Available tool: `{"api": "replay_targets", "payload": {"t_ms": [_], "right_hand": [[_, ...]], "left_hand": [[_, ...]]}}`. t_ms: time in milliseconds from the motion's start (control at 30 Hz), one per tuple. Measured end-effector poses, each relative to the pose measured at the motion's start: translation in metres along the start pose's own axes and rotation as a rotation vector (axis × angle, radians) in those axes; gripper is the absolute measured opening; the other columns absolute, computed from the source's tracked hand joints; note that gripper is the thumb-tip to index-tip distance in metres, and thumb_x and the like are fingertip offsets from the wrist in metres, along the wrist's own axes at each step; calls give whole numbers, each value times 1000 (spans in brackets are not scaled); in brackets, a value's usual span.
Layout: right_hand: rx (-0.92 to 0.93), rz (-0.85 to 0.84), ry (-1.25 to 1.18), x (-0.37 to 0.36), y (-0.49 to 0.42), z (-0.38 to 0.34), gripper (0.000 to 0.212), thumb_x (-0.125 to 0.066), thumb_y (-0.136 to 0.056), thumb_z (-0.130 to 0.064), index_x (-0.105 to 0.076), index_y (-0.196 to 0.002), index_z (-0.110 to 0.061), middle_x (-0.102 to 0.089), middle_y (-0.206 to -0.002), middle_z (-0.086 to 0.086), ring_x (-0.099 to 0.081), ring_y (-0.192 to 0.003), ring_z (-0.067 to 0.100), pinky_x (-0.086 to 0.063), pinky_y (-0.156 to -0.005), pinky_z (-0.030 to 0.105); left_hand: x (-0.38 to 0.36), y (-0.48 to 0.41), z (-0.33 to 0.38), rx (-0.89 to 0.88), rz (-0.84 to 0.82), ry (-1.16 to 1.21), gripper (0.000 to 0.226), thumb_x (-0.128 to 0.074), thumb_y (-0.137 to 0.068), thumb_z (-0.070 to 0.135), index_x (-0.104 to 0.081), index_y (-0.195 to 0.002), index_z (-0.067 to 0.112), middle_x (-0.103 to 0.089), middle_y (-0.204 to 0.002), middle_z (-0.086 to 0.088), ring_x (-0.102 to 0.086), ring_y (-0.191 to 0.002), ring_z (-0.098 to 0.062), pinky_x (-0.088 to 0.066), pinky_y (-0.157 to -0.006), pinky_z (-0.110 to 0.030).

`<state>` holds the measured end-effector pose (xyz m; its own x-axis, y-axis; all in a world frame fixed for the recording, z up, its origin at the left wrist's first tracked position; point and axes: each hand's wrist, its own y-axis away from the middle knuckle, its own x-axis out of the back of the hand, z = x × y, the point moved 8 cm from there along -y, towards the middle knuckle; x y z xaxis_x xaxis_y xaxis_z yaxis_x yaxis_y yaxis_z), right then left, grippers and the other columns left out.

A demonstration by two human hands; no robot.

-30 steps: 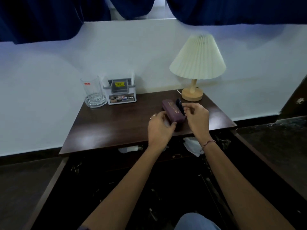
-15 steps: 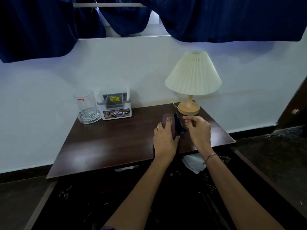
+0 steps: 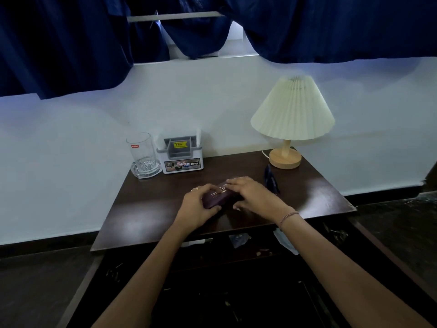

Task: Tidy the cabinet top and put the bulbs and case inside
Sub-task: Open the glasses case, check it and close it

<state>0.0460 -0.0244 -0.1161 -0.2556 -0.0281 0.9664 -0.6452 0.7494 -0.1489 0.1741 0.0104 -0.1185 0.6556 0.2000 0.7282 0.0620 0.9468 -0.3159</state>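
Note:
A dark purple case (image 3: 218, 195) with gold lettering lies shut and flat on the dark wooden cabinet top (image 3: 151, 209). My left hand (image 3: 198, 207) grips its near left end, and my right hand (image 3: 254, 197) covers its right end, fingers curled over it. A small dark blue cloth-like item (image 3: 271, 178) stands on the top just right of my right hand. Below the top's front edge the cabinet is open, with a white bulb (image 3: 192, 243) partly showing inside. No other bulb is clearly visible.
At the back left stand a clear glass (image 3: 142, 155) and a grey-white organiser box (image 3: 182, 158). A table lamp (image 3: 292, 119) with a pleated cream shade stands at the back right. Crumpled papers (image 3: 285, 240) lie inside the cabinet. A white wall and blue curtains are behind.
The case was held up on edge between my hands; now it lies flat and shut, nearer the middle. The dark blue item has been left beside it. The camera has tilted upward.

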Motion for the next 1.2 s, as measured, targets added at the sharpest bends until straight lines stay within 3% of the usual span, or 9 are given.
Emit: {"api": "replay_targets", "payload": {"t_ms": [267, 400, 600, 733, 933, 1100, 1200], "right_hand": [[194, 1, 404, -2, -16, -24, 55, -45, -95, -31, -29, -144, -11, -39, -148, 9, -41, -118, 25, -40, -101, 36], [265, -2, 497, -2, -18, -29, 55, -40, -96, -32, -30, -142, -4, -45, -142, 16, -46, -112, 29, -43, -97, 39], [303, 9, 590, -2, -23, -46, 48, -41, -90, -27, -43, -129, 1, -63, -112, 20, -57, -96, 32, -49, -78, 40], [302, -16, 668, -10, -27, -57, 47, -40, -92, -22, -37, -130, 6, -60, -113, 24, -58, -97, 35, -49, -77, 41], [277, -59, 640, -4, -34, -58, 40, -45, -90, -22, -42, -122, 1, -61, -113, 19, -56, -101, 32, -48, -78, 40], [243, -128, 509, 4, -39, -43, 45, -49, -90, -31, -45, -129, -7, -58, -122, 14, -51, -109, 28, -44, -88, 38], [201, -79, 325, 12, -40, -32, 45, -50, -91, -38, -50, -129, -14, -62, -121, 8, -52, -106, 24, -42, -89, 34]], "left_hand": [[3, 13, -23, 78, 133, 85, 47, -76, -73, 28, -51, -110, 12, -56, -107, -3, -51, -97, -15, -34, -77, -18], [4, 11, -26, 51, 164, 84, 48, -77, -72, 24, -53, -110, 11, -56, -107, -7, -49, -95, -15, -33, -76, -19], [8, 9, -38, 103, 157, 257, 43, -80, -69, 17, -54, -103, 17, -60, -103, 5, -57, -101, -20, -47, -91, -37], [10, 8, -48, 173, 157, 334, 49, -80, -68, 12, -45, -101, 20, -58, -106, 1, -56, -102, -20, -47, -90, -36], [11, 9, -54, 204, 197, 430, 50, -81, -66, 7, -44, -99, 13, -54, -98, -1, -53, -92, -19, -43, -84, -27], [10, 10, -47, 172, 159, 380, 57, -80, -66, 8, -42, -106, 24, -56, -108, 2, -55, -105, -22, -47, -94, -37], [12, 13, -45, 186, 146, 440, 69, -78, -69, 5, -36, -119, 27, -55, -113, -4, -56, -107, -22, -46, -98, -38]]}}
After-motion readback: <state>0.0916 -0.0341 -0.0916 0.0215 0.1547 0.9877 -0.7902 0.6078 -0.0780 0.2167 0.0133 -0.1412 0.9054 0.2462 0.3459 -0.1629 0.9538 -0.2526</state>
